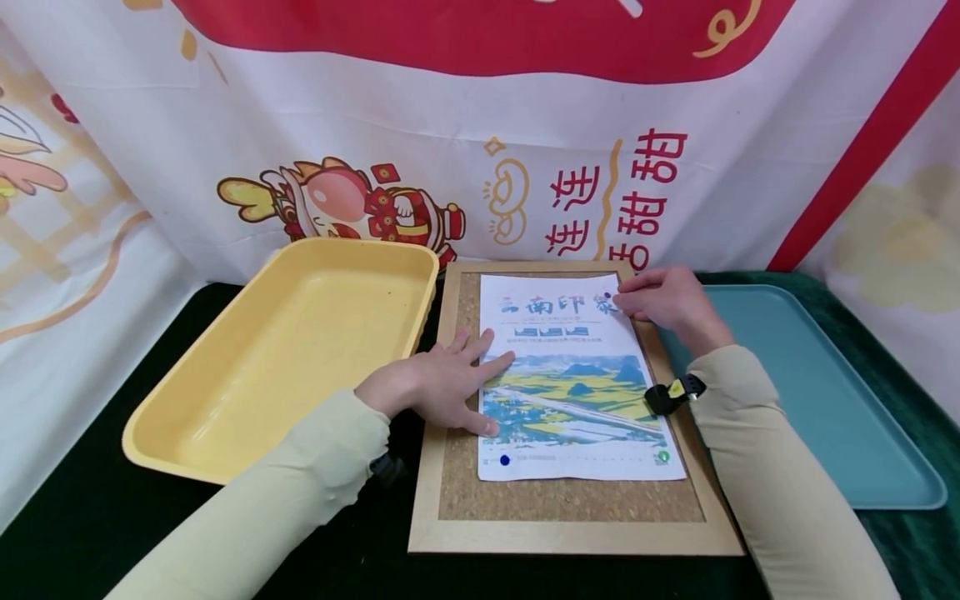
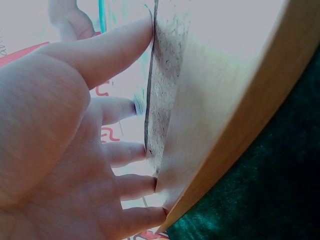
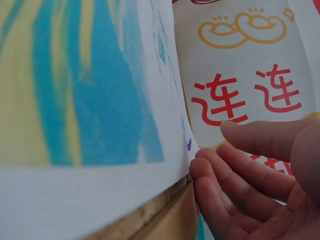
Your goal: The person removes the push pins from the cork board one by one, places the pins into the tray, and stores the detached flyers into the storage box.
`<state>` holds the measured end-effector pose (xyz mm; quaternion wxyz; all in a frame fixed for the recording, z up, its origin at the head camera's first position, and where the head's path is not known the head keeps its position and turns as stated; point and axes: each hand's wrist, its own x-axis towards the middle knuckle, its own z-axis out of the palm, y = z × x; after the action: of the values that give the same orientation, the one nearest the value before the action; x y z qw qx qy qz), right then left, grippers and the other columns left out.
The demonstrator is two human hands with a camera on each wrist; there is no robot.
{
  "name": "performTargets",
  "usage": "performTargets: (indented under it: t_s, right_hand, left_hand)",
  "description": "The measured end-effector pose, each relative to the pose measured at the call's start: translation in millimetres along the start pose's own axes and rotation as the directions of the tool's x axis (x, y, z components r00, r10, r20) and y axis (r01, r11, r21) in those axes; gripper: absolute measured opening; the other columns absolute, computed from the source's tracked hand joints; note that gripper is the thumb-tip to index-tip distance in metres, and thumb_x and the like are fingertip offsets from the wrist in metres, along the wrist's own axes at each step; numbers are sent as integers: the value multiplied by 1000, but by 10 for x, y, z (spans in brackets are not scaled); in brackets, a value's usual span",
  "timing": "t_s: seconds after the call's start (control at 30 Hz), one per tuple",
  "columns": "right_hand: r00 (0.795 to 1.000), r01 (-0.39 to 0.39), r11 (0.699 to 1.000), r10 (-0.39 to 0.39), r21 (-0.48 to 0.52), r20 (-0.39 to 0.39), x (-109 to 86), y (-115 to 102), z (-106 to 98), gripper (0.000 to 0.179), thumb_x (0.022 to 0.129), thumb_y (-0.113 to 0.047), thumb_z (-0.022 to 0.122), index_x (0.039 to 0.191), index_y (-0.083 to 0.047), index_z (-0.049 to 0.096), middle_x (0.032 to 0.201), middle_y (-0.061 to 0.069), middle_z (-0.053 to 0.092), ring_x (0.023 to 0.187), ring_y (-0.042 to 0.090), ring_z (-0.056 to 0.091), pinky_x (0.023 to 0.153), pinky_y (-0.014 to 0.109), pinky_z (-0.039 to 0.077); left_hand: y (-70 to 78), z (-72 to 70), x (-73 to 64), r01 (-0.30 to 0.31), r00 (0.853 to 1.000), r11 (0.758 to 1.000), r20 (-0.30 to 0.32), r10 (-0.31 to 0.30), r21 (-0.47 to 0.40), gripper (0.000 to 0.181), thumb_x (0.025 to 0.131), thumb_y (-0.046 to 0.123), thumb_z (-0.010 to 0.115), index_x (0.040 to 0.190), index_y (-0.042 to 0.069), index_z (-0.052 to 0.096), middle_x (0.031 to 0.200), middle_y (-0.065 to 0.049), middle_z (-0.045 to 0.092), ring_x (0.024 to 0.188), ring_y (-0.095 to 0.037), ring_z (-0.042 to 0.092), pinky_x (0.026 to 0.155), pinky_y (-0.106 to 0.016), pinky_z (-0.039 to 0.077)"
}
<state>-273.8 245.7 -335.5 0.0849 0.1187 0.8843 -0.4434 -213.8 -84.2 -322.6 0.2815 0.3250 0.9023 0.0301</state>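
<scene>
A printed poster [image 1: 570, 392] with a blue and yellow landscape lies on a wood-framed cork board [image 1: 570, 504]. My left hand [image 1: 450, 379] spreads its fingers over the board's left side, with fingertips and thumb on the poster's left edge. At the poster's top right corner is my right hand [image 1: 667, 304], its fingertips right at the paper's edge. Beside them a small purple pushpin [image 3: 189, 144] sticks up from the paper; the right thumb stands apart from the fingers. A dark blue pushpin [image 1: 505, 460] sits at the bottom left corner, a green pushpin [image 1: 663, 457] at the bottom right.
To the left stands a deep yellow tray [image 1: 187, 446], close to the board. A flat blue-green tray [image 1: 825, 400] lies on the right, partly behind the right arm. Dark green cloth [image 1: 300, 550] covers the table, and a printed white and red banner [image 1: 337, 100] hangs behind.
</scene>
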Motion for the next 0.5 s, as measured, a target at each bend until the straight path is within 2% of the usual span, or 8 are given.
performTargets:
  t_s: [0.2,0.5]
  right_hand:
    - [1000,-7,1000,7,11,-5,17,-7,15,47,103,-28,73,142,-5,64,149,20,54,124,33,56,108,47,51]
    - [1000,-19,1000,19,-8,-2,27,5,11,47,104,-27,71,146,-7,63,151,19,55,128,34,58,115,53,48]
  left_hand:
    - [-6,-1,-12,2,1000,1000,-2,-2,-6,96,101,57,65,173,30,7,180,-10,-12,166,-40,-13,133,-63,8]
    - [17,-9,-6,6,1000,1000,-2,-6,7,96,101,58,66,173,30,8,180,-10,-12,166,-40,-12,133,-63,9]
